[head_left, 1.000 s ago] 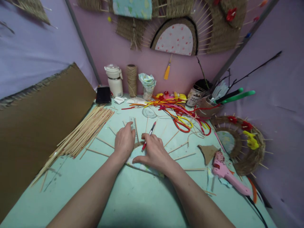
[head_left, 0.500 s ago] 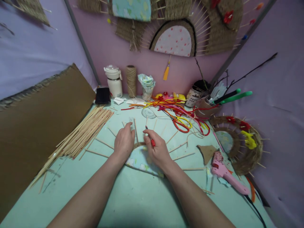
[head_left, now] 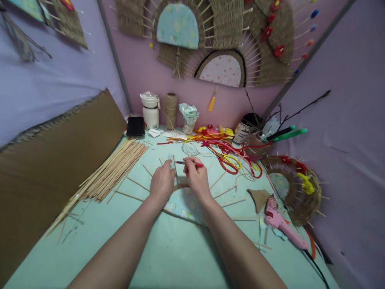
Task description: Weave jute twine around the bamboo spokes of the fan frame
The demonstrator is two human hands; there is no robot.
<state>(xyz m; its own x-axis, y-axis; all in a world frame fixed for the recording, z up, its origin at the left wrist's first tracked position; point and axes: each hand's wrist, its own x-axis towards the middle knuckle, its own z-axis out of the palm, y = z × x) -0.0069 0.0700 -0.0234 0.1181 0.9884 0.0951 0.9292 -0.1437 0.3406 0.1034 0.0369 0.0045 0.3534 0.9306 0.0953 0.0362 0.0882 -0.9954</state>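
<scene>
A half-round piece covered in floral cloth (head_left: 183,204) lies on the pale green table, with thin sticks fanning out from its curved edge. My left hand (head_left: 162,180) is closed on a clear ruler (head_left: 171,157) beside an upright-pointing stick (head_left: 175,166). In my right hand (head_left: 196,176) is a red pen (head_left: 198,165), held sideways with its dark tip pointing left at that stick. Whether the tip touches the stick I cannot tell. Both wrists pass over the near part of the cloth piece.
A bundle of sticks (head_left: 120,168) lies at left beside a cardboard sheet (head_left: 66,160). Behind are a clear protractor (head_left: 190,149), colourful pipe cleaners (head_left: 210,140), scissors (head_left: 228,164), twine (head_left: 171,110) and a white bottle (head_left: 150,112). At right are a pink glue gun (head_left: 284,224) and a woven ring (head_left: 309,200).
The view has tilted upward. My right hand has turned the pen from steep to nearly level and brought its tip to the left, near the stick. My left hand still holds the ruler.
</scene>
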